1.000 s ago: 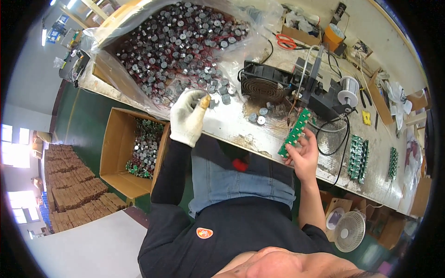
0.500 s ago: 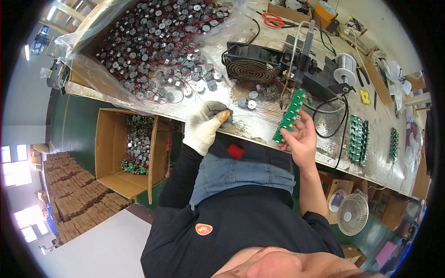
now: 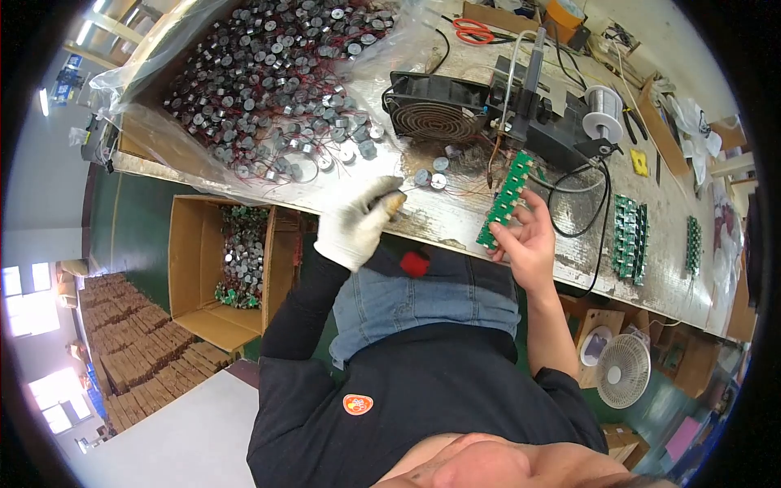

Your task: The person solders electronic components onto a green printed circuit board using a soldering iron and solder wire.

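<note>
My right hand, bare, grips a long green circuit board strip by its lower end, thumb on the face and fingers behind. The strip is tilted, its upper end just below a soldering station's feed tube and tip. My left hand, in a white glove with dark, worn fingertips, is at the bench's front edge. Its thumb and forefinger come together around something dark and small, mostly hidden. Beyond the left fingers lie a few loose round grey components with thin wires.
A plastic-lined box spills a heap of round wired components at left. A black fan, solder spool and red-handled scissors stand behind. More green board strips lie right. An open carton sits below the bench.
My left hand has shifted slightly left, and its fingers have turned and loosened a little. The right hand and the board strip have hardly moved.
</note>
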The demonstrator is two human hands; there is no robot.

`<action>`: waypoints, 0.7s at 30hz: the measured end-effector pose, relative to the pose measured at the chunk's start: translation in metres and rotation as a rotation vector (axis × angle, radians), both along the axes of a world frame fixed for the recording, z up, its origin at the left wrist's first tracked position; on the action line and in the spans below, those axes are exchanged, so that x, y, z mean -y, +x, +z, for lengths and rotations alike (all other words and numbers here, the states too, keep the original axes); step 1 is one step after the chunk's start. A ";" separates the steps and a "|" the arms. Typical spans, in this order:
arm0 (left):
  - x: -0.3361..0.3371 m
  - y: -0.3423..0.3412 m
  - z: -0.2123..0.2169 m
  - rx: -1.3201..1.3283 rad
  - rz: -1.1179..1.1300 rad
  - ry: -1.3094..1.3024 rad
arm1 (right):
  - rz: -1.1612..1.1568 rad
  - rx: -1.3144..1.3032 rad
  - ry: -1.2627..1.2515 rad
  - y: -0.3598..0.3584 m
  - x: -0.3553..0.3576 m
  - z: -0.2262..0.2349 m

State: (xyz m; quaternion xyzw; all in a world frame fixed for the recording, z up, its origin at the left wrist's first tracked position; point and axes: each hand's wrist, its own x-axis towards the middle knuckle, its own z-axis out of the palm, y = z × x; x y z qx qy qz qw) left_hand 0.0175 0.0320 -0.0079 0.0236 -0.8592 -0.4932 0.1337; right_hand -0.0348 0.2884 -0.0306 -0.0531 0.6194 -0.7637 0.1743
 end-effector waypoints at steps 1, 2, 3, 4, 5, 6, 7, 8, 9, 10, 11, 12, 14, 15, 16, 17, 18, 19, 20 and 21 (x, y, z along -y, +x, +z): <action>0.001 0.001 -0.001 0.139 0.045 0.272 | -0.001 -0.002 -0.003 0.000 0.000 0.000; 0.006 -0.002 0.007 0.172 0.024 0.296 | -0.002 0.000 -0.004 0.000 0.000 0.000; 0.008 -0.006 0.015 0.195 0.015 0.470 | -0.003 -0.002 0.003 0.000 -0.001 0.000; 0.009 -0.009 0.019 0.218 0.005 0.644 | -0.004 -0.002 0.011 0.000 -0.002 0.000; 0.011 -0.010 0.014 0.171 0.007 0.728 | -0.001 -0.001 0.009 0.000 -0.001 0.001; 0.012 -0.012 0.009 0.172 0.010 0.727 | 0.005 -0.004 0.013 0.000 -0.001 0.002; 0.013 -0.013 0.004 0.148 0.055 0.758 | 0.009 -0.006 0.017 0.000 0.000 0.002; 0.011 -0.015 0.000 0.126 0.095 0.791 | 0.007 -0.005 0.018 0.000 0.000 0.002; 0.010 -0.014 -0.002 0.119 0.113 0.807 | 0.008 -0.002 0.013 0.000 0.001 0.002; 0.008 -0.015 -0.005 0.121 0.111 0.809 | 0.009 0.001 0.007 0.000 0.001 0.002; 0.006 -0.016 -0.008 0.025 0.108 0.630 | 0.005 0.003 0.010 0.000 0.001 0.001; 0.004 -0.017 -0.010 -0.071 0.104 0.451 | 0.008 0.005 0.014 -0.001 0.001 0.001; 0.004 -0.020 -0.008 -0.134 0.077 0.224 | 0.010 0.010 0.018 -0.001 0.001 0.001; 0.003 -0.022 -0.006 -0.215 0.083 0.050 | 0.008 0.007 0.020 -0.001 0.001 0.001; 0.001 -0.023 -0.005 -0.296 0.087 -0.124 | 0.006 0.003 0.021 -0.001 0.000 0.001; 0.002 -0.024 -0.005 -0.295 0.086 -0.124 | 0.005 0.004 0.020 -0.001 0.000 0.001; 0.002 -0.024 -0.004 -0.312 0.090 -0.237 | 0.010 0.005 0.013 -0.001 -0.001 0.000; 0.002 -0.025 -0.004 -0.329 0.094 -0.350 | 0.016 0.005 0.005 -0.001 -0.002 -0.001; 0.002 -0.025 -0.004 -0.328 0.092 -0.352 | 0.014 0.006 0.004 -0.001 -0.002 -0.001; 0.002 -0.025 -0.005 -0.338 0.087 -0.360 | 0.013 0.011 -0.002 -0.001 -0.002 -0.001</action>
